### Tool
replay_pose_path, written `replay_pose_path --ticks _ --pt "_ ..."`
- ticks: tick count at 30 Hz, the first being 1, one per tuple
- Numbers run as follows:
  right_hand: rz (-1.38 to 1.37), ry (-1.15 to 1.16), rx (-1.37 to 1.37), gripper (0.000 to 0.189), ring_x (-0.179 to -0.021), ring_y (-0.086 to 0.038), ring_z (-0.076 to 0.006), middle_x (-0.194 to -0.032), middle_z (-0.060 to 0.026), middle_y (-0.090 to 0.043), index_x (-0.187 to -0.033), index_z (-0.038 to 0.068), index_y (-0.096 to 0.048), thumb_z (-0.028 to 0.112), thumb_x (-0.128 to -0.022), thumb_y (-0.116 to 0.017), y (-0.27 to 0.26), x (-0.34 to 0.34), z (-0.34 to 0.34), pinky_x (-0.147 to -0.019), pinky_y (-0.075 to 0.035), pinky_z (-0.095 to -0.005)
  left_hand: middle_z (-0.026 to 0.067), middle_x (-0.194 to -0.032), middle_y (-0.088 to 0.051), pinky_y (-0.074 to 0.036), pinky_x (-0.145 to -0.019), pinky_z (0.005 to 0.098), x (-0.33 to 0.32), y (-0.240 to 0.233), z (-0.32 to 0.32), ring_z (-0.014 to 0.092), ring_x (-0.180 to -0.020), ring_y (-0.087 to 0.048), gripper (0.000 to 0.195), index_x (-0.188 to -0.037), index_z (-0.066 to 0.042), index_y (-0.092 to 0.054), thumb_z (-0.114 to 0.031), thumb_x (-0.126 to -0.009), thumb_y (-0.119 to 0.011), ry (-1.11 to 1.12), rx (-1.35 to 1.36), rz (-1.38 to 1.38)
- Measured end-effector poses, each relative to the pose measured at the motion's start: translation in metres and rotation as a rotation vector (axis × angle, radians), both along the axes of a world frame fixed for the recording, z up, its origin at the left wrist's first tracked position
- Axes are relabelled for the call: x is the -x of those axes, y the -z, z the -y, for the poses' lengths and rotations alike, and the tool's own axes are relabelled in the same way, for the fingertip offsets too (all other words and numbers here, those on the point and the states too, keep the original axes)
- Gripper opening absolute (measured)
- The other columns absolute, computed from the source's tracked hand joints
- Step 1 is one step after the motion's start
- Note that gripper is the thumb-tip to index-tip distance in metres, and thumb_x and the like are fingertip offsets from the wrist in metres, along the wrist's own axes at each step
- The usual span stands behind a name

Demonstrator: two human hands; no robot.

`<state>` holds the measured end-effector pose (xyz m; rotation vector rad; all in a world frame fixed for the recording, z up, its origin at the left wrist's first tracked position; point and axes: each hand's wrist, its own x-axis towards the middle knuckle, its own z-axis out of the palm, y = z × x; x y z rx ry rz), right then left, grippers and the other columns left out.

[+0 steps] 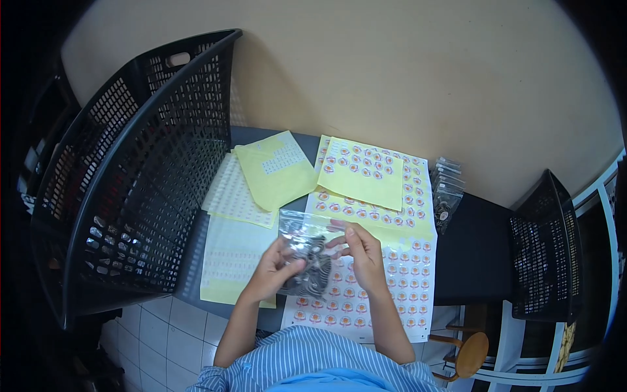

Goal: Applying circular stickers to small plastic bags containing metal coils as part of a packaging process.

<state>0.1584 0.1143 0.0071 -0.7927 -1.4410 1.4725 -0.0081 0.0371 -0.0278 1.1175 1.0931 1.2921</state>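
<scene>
A clear plastic zip bag (308, 284) of dark coiled items, possibly spiral hair ties, is held over the table. My left hand (277, 267) grips its left side, thumb across the front. At the bag's upper right, my right hand (360, 250) has its fingers bent near the plastic; whether they pinch it is unclear. Beneath lies a large sheet of round orange-and-pink stickers (416, 294), with a smaller yellow-backed sticker sheet (367, 191) on its upper part. To the left are a yellow backing sheet with small labels (279, 186) and pale label sheets (235, 269).
Large black perforated plastic baskets (147, 196) rise at the left. Several filled zip bags (446, 196) lie overlapping right of the stickers, near the wall (392, 73). Another black basket (546, 264) stands at the far right. A wooden stool (471, 355) is at the lower right.
</scene>
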Motion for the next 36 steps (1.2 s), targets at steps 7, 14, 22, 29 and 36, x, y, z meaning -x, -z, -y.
replay_pose_path --ticks 7,14,22,29,36 --pt "0.427 0.209 -0.284 0.021 -0.069 -0.056 -0.0148 -0.086 -0.0086 -0.059 -0.094 0.002 -0.061 0.017 -0.082 -0.054 0.020 -0.007 -0.088 -0.059 -0.046 -0.0242 0.0079 -0.099 -0.056 -0.047 -0.077 0.0309 0.046 0.040 -0.021 0.016 -0.087 -0.057 0.036 -0.115 -0.002 -0.042 -0.021 -0.085 -0.045 -0.513 0.086 0.563" --pt "0.893 0.294 -0.604 0.023 -0.084 -0.054 -0.0232 -0.089 -0.0101 -0.056 -0.093 0.006 -0.063 0.016 -0.072 -0.062 0.046 0.035 -0.153 -0.073 -0.045 -0.0335 0.0068 -0.086 -0.060 -0.049 -0.066 0.0304 0.038 0.036 -0.024 0.016 -0.075 -0.058 0.031 -0.103 -0.004 -0.052 -0.026 -0.085 -0.042 -0.551 0.233 0.821" --pt "1.064 0.202 -0.728 0.021 -0.085 -0.053 -0.0252 -0.086 -0.0106 -0.053 -0.087 0.003 -0.063 0.013 -0.069 -0.063 0.054 0.060 -0.168 -0.071 -0.045 -0.0352 0.0067 -0.085 -0.060 -0.048 -0.064 0.0315 0.042 0.044 -0.025 0.016 -0.074 -0.058 0.030 -0.102 -0.004 -0.052 -0.026 -0.084 -0.041 -0.548 0.248 0.885" --pt "0.835 0.213 -0.486 0.007 -0.075 -0.056 -0.0306 -0.082 -0.0154 -0.055 -0.074 -0.001 -0.057 0.005 -0.071 -0.056 0.059 0.062 -0.175 -0.066 -0.046 -0.0371 0.0074 -0.088 -0.060 -0.048 -0.067 0.0326 0.044 0.050 -0.028 0.017 -0.076 -0.058 0.030 -0.104 -0.004 -0.051 -0.025 -0.084 -0.042 -0.522 0.235 0.892" --pt "0.818 0.188 -0.472 0.010 -0.071 -0.059 -0.0234 -0.079 -0.0148 -0.057 -0.083 -0.004 -0.050 0.005 -0.078 -0.050 0.062 0.058 -0.180 -0.065 -0.046 -0.0318 0.0089 -0.090 -0.059 -0.048 -0.070 0.0338 0.046 0.060 -0.028 0.020 -0.078 -0.059 0.032 -0.107 -0.004 -0.049 -0.025 -0.084 -0.041 -0.521 0.224 0.887"
